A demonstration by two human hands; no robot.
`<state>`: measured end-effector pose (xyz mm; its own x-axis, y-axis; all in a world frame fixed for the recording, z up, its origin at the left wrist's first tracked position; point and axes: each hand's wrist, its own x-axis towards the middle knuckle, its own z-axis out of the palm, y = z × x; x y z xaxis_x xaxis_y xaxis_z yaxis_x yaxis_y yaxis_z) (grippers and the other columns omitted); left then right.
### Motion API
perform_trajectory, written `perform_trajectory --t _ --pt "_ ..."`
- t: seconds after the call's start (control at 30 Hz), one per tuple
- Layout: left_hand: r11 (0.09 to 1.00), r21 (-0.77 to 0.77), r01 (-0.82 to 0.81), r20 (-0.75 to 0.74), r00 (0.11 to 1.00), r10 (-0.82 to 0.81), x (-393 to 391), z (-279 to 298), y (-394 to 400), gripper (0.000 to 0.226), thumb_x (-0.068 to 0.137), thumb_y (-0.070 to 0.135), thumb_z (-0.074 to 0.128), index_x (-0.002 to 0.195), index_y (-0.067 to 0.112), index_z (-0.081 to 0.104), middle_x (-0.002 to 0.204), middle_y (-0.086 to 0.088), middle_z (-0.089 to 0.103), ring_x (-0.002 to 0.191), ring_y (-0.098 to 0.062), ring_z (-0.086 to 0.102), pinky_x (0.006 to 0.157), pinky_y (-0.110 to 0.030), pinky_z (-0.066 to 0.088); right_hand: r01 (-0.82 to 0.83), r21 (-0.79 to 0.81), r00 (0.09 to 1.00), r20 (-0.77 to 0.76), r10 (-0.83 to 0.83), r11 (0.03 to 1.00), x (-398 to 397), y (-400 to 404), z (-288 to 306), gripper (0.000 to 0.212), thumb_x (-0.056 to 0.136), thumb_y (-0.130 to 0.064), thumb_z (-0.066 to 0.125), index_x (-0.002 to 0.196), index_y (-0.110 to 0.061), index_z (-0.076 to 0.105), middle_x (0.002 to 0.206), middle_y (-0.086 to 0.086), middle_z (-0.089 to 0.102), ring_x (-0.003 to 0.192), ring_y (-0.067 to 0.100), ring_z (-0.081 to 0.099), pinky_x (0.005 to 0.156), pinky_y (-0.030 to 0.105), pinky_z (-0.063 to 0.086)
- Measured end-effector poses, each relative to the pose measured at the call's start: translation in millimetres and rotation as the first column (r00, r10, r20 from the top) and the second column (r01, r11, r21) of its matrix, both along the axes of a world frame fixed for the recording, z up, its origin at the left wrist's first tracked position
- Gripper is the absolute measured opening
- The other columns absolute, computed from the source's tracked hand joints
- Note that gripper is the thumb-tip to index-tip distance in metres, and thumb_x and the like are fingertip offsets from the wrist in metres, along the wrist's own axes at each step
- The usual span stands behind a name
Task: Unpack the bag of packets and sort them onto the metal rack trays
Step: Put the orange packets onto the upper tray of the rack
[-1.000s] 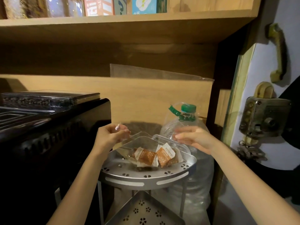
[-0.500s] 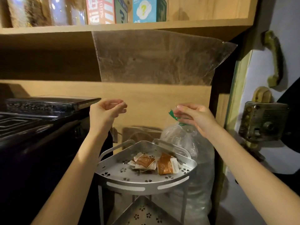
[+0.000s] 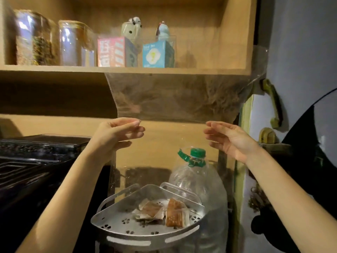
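A clear plastic bag (image 3: 178, 99) is held up, upside down, above the top tray (image 3: 145, 234) of a metal rack; its edge is pinched in the left hand (image 3: 116, 132), while the right hand (image 3: 229, 139) is seen with fingers spread and loosely extended at the bag's other corner, whether touching it cannot be told. The bag appears emptied; several brown-and-white packets (image 3: 164, 211) lie heaped on the tray, unsorted, so the unpacking is judged done and the sorting across trays still to be done; no lower tray is visible. A large clear water bottle (image 3: 200, 183) with a green cap stands just behind the tray; glass jars (image 3: 54, 42) and boxes (image 3: 116, 52) are kept on the wooden shelf above.
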<state>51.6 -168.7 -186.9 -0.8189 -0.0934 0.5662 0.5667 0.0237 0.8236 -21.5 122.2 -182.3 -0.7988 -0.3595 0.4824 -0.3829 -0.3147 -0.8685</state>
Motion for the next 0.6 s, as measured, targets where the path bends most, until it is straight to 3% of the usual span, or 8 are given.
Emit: perform_trajectory --t 0.17,0.3,0.37,0.43,0.47,0.5,0.53,0.6 --pt "0.979 0.041 0.2 0.015 0.979 -0.201 -1 -11 5 0.04 0.058 0.027 0.075 0.095 0.016 0.07 0.081 -0.006 0.075 0.065 -0.009 0.071 0.043 -0.014 0.051 -0.174 -0.05 0.984 0.035 0.176 0.983 11 21 -15 0.043 0.043 -0.025 0.088 0.083 -0.015 0.076 0.08 0.003 0.075 0.073 0.014 0.072 0.058 0.026 0.057" --pt "0.95 -0.056 0.306 0.05 0.952 -0.303 -2 -31 7 0.06 0.033 0.044 0.09 0.088 0.023 0.075 0.088 -0.005 0.075 0.068 -0.01 0.071 0.047 -0.016 0.054 -0.21 0.008 0.976 0.054 0.209 0.978 22 41 -39 0.041 0.053 -0.015 0.081 0.093 -0.015 0.074 0.089 0.007 0.075 0.081 0.018 0.072 0.064 0.03 0.059" --pt "0.949 -0.168 0.268 0.056 0.963 -0.262 0 -44 5 0.055 0.025 0.056 0.086 0.074 0.032 0.076 0.082 0.009 0.075 0.062 -0.002 0.068 0.05 -0.011 0.052 -0.181 -0.01 0.975 0.126 0.181 0.983 23 52 -54 0.046 0.055 -0.015 0.082 0.099 -0.01 0.072 0.095 0.012 0.074 0.084 0.023 0.071 0.065 0.034 0.06" --pt "0.925 -0.274 0.264 0.105 0.964 -0.244 5 -55 12 0.028 0.048 0.061 0.078 0.072 0.047 0.072 0.079 0.026 0.071 0.067 0.007 0.066 0.057 -0.005 0.049 -0.139 -0.011 0.974 0.177 0.139 0.99 25 59 -65 0.033 0.068 -0.018 0.072 0.101 -0.013 0.072 0.097 0.003 0.074 0.089 0.016 0.071 0.074 0.032 0.059" --pt "0.925 -0.236 0.296 0.11 0.954 -0.278 9 -57 18 0.005 0.071 0.045 0.069 0.073 0.043 0.073 0.076 0.029 0.07 0.069 0.009 0.066 0.057 -0.004 0.047 -0.109 0.055 0.978 0.186 0.097 0.992 26 60 -70 0.029 0.074 -0.026 0.066 0.102 -0.018 0.07 0.095 -0.01 0.074 0.091 0.004 0.069 0.082 0.027 0.056" --pt "0.934 -0.199 0.295 0.107 0.954 -0.279 6 -66 17 0.023 0.083 0.023 0.058 0.071 0.033 0.075 0.071 0.025 0.071 0.069 0.007 0.066 0.054 -0.004 0.047 -0.073 0.086 0.977 0.205 0.054 0.994 30 61 -73 0.031 0.076 -0.033 0.064 0.104 -0.021 0.065 0.093 -0.02 0.072 0.091 -0.005 0.065 0.086 0.022 0.052" --pt "0.943 -0.13 0.305 0.151 0.946 -0.286 7 -74 22 0.029 0.082 0.008 0.052 0.069 0.023 0.075 0.07 0.018 0.073 0.068 0.0 0.068 0.053 -0.008 0.049 -0.06 0.077 0.971 0.238 0.04 0.995 32 63 -77 0.028 0.078 -0.029 0.064 0.104 -0.018 0.063 0.09 -0.02 0.073 0.088 -0.006 0.065 0.081 0.018 0.052" --pt "0.941 -0.067 0.333 0.213 0.926 -0.313 10 -91 24 0.014 0.069 0.01 0.062 0.067 0.016 0.075 0.075 0.004 0.075 0.073 -0.012 0.069 0.062 -0.022 0.055 -0.04 0.115 0.975 0.22 0.014 0.993 38 68 -90 0.019 0.083 -0.012 0.056 0.1 -0.012 0.064 0.085 -0.008 0.074 0.081 0.005 0.068 0.066 0.017 0.052"
